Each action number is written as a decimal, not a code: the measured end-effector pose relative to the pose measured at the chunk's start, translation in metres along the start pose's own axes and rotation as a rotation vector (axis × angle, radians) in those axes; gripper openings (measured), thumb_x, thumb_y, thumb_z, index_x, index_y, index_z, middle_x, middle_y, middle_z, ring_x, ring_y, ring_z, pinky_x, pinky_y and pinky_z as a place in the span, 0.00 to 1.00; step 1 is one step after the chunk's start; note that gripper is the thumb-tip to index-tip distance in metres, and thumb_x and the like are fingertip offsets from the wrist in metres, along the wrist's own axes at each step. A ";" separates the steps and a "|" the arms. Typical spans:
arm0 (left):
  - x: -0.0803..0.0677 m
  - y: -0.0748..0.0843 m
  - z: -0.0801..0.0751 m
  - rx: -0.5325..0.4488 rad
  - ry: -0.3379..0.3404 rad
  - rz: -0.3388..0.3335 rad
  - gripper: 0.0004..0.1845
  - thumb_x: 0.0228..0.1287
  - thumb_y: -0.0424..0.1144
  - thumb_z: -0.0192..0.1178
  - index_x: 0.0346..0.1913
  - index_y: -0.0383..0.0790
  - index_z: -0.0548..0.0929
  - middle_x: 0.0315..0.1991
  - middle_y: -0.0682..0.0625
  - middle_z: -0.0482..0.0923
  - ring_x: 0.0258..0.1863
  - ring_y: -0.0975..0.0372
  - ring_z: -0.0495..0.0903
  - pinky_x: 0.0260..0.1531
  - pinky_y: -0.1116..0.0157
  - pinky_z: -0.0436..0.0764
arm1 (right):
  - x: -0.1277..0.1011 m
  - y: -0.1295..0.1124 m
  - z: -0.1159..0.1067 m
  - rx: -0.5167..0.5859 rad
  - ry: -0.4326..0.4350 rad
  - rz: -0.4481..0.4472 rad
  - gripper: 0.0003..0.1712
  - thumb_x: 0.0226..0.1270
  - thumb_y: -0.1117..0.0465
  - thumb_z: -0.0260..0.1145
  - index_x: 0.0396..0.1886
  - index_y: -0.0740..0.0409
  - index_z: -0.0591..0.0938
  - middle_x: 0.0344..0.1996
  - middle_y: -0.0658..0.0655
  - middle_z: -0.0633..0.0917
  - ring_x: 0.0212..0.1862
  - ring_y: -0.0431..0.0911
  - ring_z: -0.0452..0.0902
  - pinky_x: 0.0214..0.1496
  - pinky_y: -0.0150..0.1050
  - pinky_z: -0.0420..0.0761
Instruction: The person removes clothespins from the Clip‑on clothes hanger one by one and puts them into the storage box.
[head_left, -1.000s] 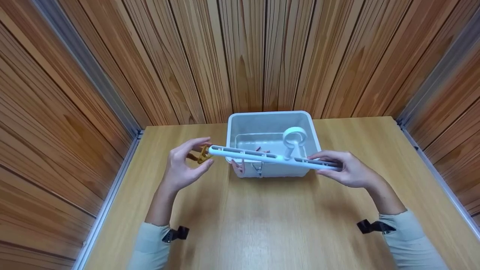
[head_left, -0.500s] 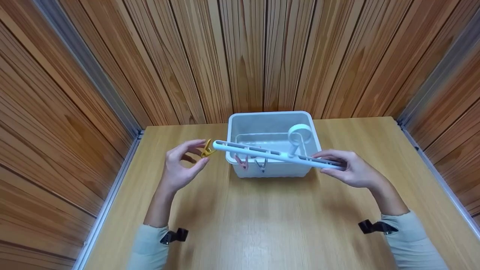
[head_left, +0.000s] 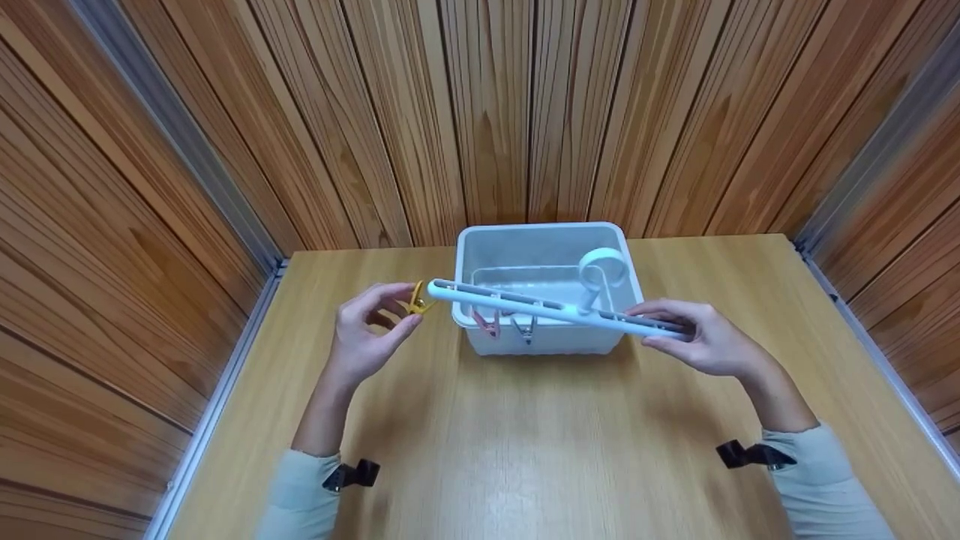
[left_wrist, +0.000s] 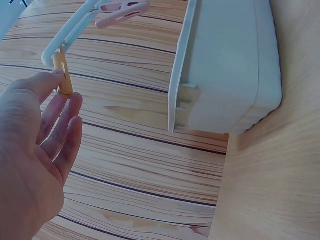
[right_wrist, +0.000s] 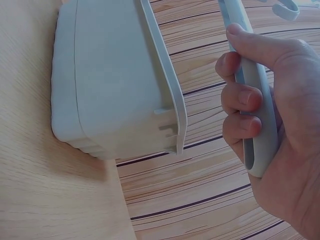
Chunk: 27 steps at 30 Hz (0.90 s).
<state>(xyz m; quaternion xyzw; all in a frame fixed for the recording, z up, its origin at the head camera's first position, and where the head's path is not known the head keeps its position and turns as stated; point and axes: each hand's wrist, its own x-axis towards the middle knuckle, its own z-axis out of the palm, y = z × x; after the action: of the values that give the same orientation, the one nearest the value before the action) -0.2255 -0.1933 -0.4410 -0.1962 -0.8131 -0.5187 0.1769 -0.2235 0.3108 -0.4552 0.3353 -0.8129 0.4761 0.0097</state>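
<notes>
My right hand [head_left: 679, 330] grips the right end of a pale blue clip hanger bar [head_left: 555, 309] held level above the bin; its fingers curl round the bar [right_wrist: 255, 100]. A ring hook [head_left: 602, 266] rises from the bar. A pink peg [head_left: 487, 324] and a grey peg [head_left: 527, 328] hang beneath it. My left hand [head_left: 405, 304] pinches a yellow peg [head_left: 415, 300] at the bar's left tip. In the left wrist view the yellow peg [left_wrist: 62, 75] sits between thumb and fingers [left_wrist: 67, 107], touching the bar's end [left_wrist: 60, 42], with the pink peg [left_wrist: 122, 7] further along.
A white plastic bin [head_left: 626, 259] stands on the wooden table [head_left: 525, 450] against the back wall, under the hanger; both wrist views show its side [left_wrist: 230, 65] [right_wrist: 115, 80]. Wood-panelled walls close in the left, back and right.
The left hand has carried the yellow peg slightly up and right to the bar's left tip. The hanger has risen a little, and the right hand keeps its grip.
</notes>
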 end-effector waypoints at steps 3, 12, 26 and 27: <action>-0.001 0.001 0.003 -0.006 -0.011 -0.012 0.22 0.66 0.28 0.80 0.62 0.36 0.90 0.52 0.41 0.93 0.42 0.64 0.89 0.41 0.72 0.88 | 0.000 0.000 0.001 0.011 0.003 -0.005 0.22 0.74 0.80 0.70 0.65 0.66 0.87 0.55 0.36 0.92 0.48 0.30 0.89 0.53 0.25 0.89; -0.001 0.003 0.006 -0.064 -0.066 -0.054 0.19 0.69 0.27 0.77 0.61 0.36 0.91 0.54 0.40 0.92 0.43 0.68 0.87 0.40 0.71 0.87 | 0.002 -0.002 0.002 0.008 0.018 -0.029 0.23 0.73 0.80 0.71 0.64 0.66 0.87 0.55 0.39 0.93 0.47 0.31 0.89 0.52 0.24 0.88; -0.001 0.001 0.004 -0.170 -0.174 -0.109 0.23 0.77 0.29 0.69 0.71 0.34 0.86 0.58 0.35 0.93 0.47 0.69 0.91 0.42 0.70 0.87 | 0.001 0.000 -0.002 0.009 0.014 -0.016 0.23 0.74 0.80 0.70 0.65 0.66 0.87 0.56 0.35 0.92 0.48 0.31 0.90 0.52 0.25 0.88; -0.001 0.000 0.005 -0.169 -0.179 -0.110 0.23 0.77 0.29 0.70 0.71 0.34 0.86 0.58 0.35 0.93 0.47 0.69 0.91 0.42 0.69 0.88 | 0.001 -0.001 -0.002 0.013 0.014 -0.015 0.23 0.74 0.80 0.70 0.65 0.66 0.87 0.56 0.35 0.92 0.49 0.31 0.90 0.52 0.25 0.88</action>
<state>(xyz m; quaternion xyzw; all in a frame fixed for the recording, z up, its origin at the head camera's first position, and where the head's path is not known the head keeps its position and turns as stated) -0.2249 -0.1892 -0.4431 -0.2111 -0.7886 -0.5747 0.0576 -0.2242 0.3117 -0.4531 0.3382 -0.8071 0.4837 0.0168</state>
